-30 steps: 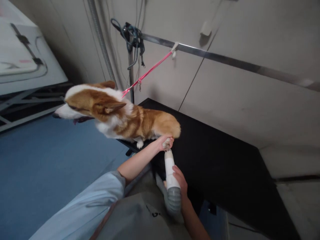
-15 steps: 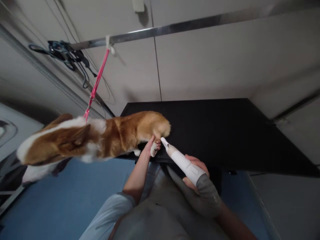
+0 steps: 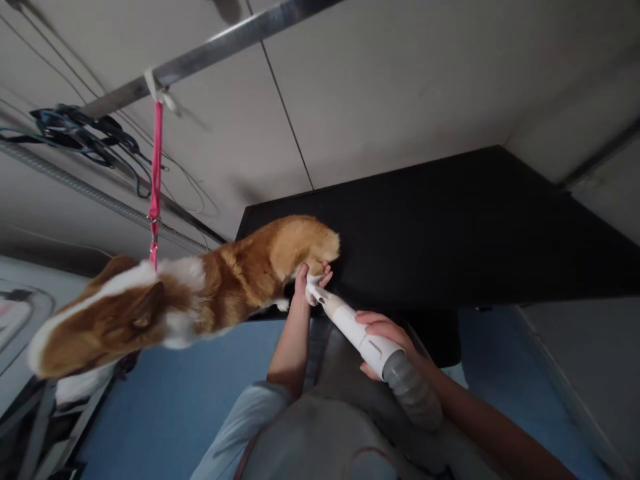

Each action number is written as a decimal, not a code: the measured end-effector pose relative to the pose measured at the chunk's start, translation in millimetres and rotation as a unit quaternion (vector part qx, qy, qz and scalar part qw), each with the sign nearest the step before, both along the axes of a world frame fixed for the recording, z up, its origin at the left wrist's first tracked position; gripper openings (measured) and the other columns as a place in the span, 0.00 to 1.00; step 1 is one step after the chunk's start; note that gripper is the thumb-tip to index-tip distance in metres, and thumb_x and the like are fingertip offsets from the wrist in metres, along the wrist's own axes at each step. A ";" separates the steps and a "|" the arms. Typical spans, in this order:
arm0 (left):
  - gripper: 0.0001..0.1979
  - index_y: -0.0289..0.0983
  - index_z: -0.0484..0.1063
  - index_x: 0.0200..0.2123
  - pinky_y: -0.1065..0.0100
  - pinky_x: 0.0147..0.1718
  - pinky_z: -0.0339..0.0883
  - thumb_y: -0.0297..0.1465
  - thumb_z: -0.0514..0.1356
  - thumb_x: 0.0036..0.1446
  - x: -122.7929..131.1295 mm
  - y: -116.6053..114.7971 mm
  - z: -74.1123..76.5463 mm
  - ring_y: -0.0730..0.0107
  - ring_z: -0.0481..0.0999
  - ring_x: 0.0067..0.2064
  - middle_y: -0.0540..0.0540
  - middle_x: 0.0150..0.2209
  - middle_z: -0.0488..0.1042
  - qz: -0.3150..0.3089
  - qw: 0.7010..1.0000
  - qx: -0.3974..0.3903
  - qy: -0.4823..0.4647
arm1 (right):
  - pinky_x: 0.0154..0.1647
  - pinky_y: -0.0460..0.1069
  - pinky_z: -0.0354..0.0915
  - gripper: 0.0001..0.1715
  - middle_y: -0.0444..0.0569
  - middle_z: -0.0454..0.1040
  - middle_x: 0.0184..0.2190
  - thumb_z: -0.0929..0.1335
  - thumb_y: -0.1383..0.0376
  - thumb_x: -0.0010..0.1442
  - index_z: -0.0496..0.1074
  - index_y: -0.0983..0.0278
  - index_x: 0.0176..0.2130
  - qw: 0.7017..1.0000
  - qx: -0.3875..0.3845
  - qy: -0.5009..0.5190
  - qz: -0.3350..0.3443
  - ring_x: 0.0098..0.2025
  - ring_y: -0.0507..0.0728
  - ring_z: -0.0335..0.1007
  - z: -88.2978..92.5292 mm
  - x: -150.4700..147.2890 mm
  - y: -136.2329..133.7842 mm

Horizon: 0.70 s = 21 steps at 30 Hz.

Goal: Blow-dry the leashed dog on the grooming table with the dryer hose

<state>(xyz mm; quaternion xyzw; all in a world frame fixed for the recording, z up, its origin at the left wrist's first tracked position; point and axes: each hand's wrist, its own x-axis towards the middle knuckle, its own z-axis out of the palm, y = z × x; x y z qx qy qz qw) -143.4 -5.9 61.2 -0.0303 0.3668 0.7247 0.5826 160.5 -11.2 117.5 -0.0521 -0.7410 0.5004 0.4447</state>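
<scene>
A brown and white dog (image 3: pixel 250 270) stands on the black table (image 3: pixel 420 220), its head toward the left. My left hand (image 3: pixel 306 283) is under the dog's near hind leg and grips it, the fingertips showing on the far side. The white hind paw (image 3: pixel 313 291) rests by my palm. My right hand (image 3: pixel 385 333) is wrapped round a white dryer nozzle (image 3: pixel 357 331) with a grey corrugated hose (image 3: pixel 413 390) at its back end. The nozzle's tip is right at the paw; whether it touches cannot be made out.
A pink leash (image 3: pixel 156 167) runs from the metal bar (image 3: pixel 215 53) down to the dog's neck. Dark straps (image 3: pixel 90 137) hang at the bar's left end. A pale wall stands behind the table, and blue floor (image 3: pixel 165 400) lies below.
The nozzle's tip has moved down and left from the upper leg to the paw. The hose has swung clear of my right forearm. My view has tilted, and the dog's head appears lower.
</scene>
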 end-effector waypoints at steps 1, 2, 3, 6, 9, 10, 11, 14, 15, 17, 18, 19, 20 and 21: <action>0.26 0.34 0.76 0.54 0.50 0.64 0.68 0.46 0.48 0.72 1.0 -1.0 -2.0 0.56 0.82 0.53 0.38 0.45 0.82 0.006 1.000 0.002 0.009 | 0.59 0.61 0.78 0.48 0.49 0.76 0.58 0.81 0.63 0.48 0.65 0.45 0.63 1.000 0.012 0.015 -0.001 0.58 0.67 0.78 -0.1 -2.2 1.0; 0.26 0.35 0.77 0.53 0.49 0.65 0.66 0.47 0.48 0.72 2.1 -1.8 -4.2 0.55 0.81 0.56 0.38 0.46 0.82 0.010 1.000 0.003 0.019 | 0.58 0.61 0.79 0.49 0.49 0.76 0.58 0.81 0.62 0.48 0.65 0.45 0.63 0.999 0.019 0.024 -0.012 0.58 0.67 0.79 -0.6 -3.8 2.1; 0.27 0.36 0.77 0.52 0.49 0.66 0.64 0.49 0.49 0.70 3.3 -2.3 -6.4 0.54 0.79 0.59 0.38 0.48 0.82 0.011 0.999 0.004 0.030 | 0.57 0.61 0.79 0.48 0.49 0.76 0.58 0.81 0.63 0.48 0.65 0.44 0.63 0.999 0.020 0.026 -0.025 0.57 0.67 0.79 -1.1 -4.5 3.3; 0.30 0.39 0.79 0.50 0.48 0.68 0.60 0.55 0.51 0.67 7.8 -1.5 -12.4 0.52 0.73 0.65 0.38 0.52 0.81 0.033 0.996 0.015 0.076 | 0.57 0.62 0.80 0.48 0.48 0.76 0.59 0.81 0.63 0.48 0.65 0.42 0.63 0.999 0.014 0.010 -0.029 0.58 0.68 0.79 -0.3 -0.8 5.5; 0.29 0.44 0.80 0.51 0.47 0.69 0.59 0.57 0.51 0.65 14.3 1.5 -15.2 0.54 0.70 0.68 0.42 0.55 0.80 0.089 0.986 0.030 0.136 | 0.58 0.62 0.80 0.49 0.48 0.77 0.58 0.81 0.62 0.48 0.65 0.41 0.63 1.000 0.005 -0.008 0.004 0.59 0.67 0.79 2.2 6.8 5.1; 0.30 0.44 0.80 0.51 0.48 0.69 0.59 0.58 0.51 0.65 16.7 2.6 -15.4 0.54 0.69 0.68 0.42 0.56 0.80 0.105 0.982 0.032 0.153 | 0.58 0.62 0.80 0.49 0.47 0.77 0.58 0.81 0.63 0.48 0.65 0.41 0.63 1.000 0.004 -0.006 0.001 0.59 0.67 0.79 2.6 9.0 4.6; 0.30 0.45 0.80 0.51 0.49 0.69 0.60 0.58 0.50 0.66 19.1 3.5 -15.4 0.55 0.69 0.68 0.43 0.56 0.80 0.117 0.979 0.031 0.166 | 0.59 0.62 0.80 0.48 0.48 0.77 0.58 0.81 0.63 0.49 0.65 0.42 0.63 1.000 0.006 0.000 -0.003 0.59 0.67 0.79 2.7 10.8 4.0; 0.32 0.45 0.80 0.51 0.52 0.67 0.62 0.58 0.46 0.68 25.5 5.7 -15.7 0.58 0.69 0.68 0.43 0.57 0.79 0.142 0.972 0.023 0.183 | 0.60 0.62 0.79 0.46 0.49 0.78 0.56 0.81 0.61 0.50 0.66 0.43 0.63 1.000 0.015 0.007 0.024 0.59 0.68 0.79 2.3 14.2 2.0; 0.31 0.45 0.79 0.51 0.52 0.67 0.63 0.57 0.45 0.69 27.0 6.2 -16.0 0.58 0.69 0.68 0.43 0.57 0.79 0.146 0.971 0.025 0.187 | 0.60 0.62 0.80 0.46 0.49 0.78 0.55 0.81 0.60 0.50 0.66 0.42 0.63 0.999 0.014 0.000 0.031 0.59 0.68 0.79 2.3 15.0 1.2; 0.31 0.45 0.79 0.53 0.53 0.66 0.64 0.57 0.46 0.69 28.3 6.9 -16.8 0.59 0.70 0.67 0.43 0.56 0.79 0.139 0.970 0.038 0.196 | 0.59 0.63 0.80 0.45 0.48 0.78 0.56 0.80 0.60 0.51 0.65 0.40 0.63 1.000 0.013 -0.020 0.021 0.58 0.68 0.79 2.5 16.4 -0.2; 0.30 0.45 0.78 0.53 0.54 0.65 0.65 0.57 0.47 0.68 27.9 7.2 -17.0 0.60 0.71 0.66 0.43 0.55 0.80 0.131 0.970 0.041 0.199 | 0.59 0.63 0.80 0.44 0.48 0.77 0.56 0.80 0.60 0.52 0.65 0.40 0.62 0.999 0.013 -0.028 0.013 0.58 0.68 0.79 2.5 17.1 -0.7; 0.30 0.44 0.78 0.53 0.56 0.63 0.67 0.56 0.48 0.69 26.5 7.4 -16.6 0.61 0.73 0.63 0.42 0.53 0.80 0.117 0.973 0.037 0.197 | 0.59 0.63 0.80 0.43 0.48 0.77 0.56 0.80 0.60 0.52 0.66 0.40 0.62 0.999 0.015 -0.035 0.013 0.58 0.68 0.79 2.3 17.8 -0.9; 0.28 0.43 0.78 0.53 0.58 0.61 0.70 0.55 0.48 0.70 24.2 7.6 -15.8 0.63 0.76 0.60 0.42 0.50 0.81 0.097 0.977 0.025 0.186 | 0.58 0.63 0.80 0.43 0.48 0.77 0.56 0.80 0.60 0.52 0.66 0.40 0.61 0.999 0.018 -0.038 0.020 0.58 0.68 0.80 1.9 18.4 -0.8; 0.27 0.41 0.78 0.52 0.60 0.57 0.73 0.52 0.48 0.71 21.0 7.9 -14.3 0.64 0.79 0.55 0.42 0.47 0.81 0.070 0.983 0.005 0.167 | 0.59 0.64 0.80 0.43 0.48 0.78 0.55 0.80 0.59 0.52 0.66 0.40 0.61 0.998 0.021 -0.043 0.029 0.58 0.68 0.79 1.6 18.8 -0.4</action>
